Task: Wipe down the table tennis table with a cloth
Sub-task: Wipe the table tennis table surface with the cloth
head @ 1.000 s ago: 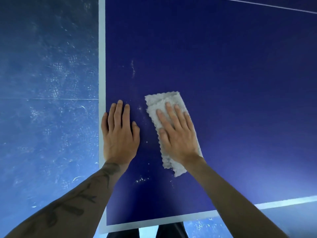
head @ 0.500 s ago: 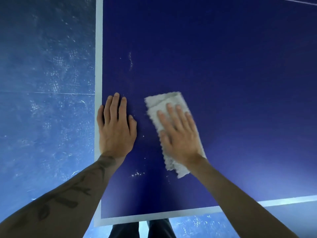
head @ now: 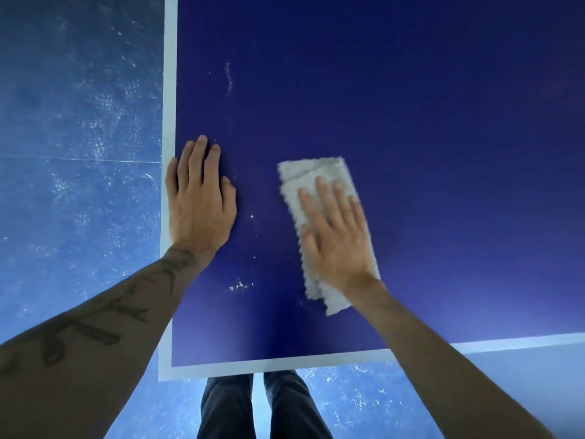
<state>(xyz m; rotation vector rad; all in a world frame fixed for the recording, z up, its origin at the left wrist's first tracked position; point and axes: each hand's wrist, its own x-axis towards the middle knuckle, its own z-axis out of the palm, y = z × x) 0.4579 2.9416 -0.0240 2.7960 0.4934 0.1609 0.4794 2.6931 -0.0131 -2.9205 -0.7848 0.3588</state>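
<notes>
Scuffed, mottled blue floor (head: pixel 79 185) at far left; white border line (head: pixel 170 90) along left edge of dark blue counter (head: pixel 411 122), which looks matte, flat and hard.

Next, left hand (head: pixel 202 204) flat on counter just inside that line, fingers straight and together, holding nothing.

To its right: faint chalky streak (head: pixel 228 79) farther up, white specks (head: pixel 239 286) nearer the body. Neither wiped yet. Likely missed if strokes run only rightward.

Then cloth (head: pixel 316 169): pale grey, nubbly, scalloped hem, folded into a long rectangle, lying on counter near front left corner.

On top, right hand (head: pixel 338 236) pressing palm down, fingers extended and slightly spread, not clenched.

Further risks: fold opening or bunching under a flat palm; grit smeared rather than lifted; crumbs pushed over front edge onto floor.
</notes>
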